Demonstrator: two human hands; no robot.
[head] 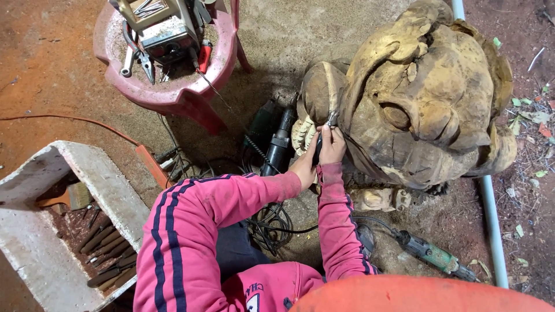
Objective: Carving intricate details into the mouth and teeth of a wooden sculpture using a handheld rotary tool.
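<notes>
Pale wood fills the right of my view: a large carved sculpture [428, 92] sits on sandy ground. Both my hands meet at its left edge. My right hand [332, 144] curls its fingers tight round a slim dark rotary handpiece [319, 149], tip against the carving; my left hand [304, 166] cups beneath, fingers folded against the tool, steadying. I judge the bit could skate across a curved ridge and gouge it, or catch my left fingers. Black cables [274, 225] coil near my lap and could snag. A green grinder [430, 254] lies nearby, and a pink plastic stool [173, 92] holds loose tools.
</notes>
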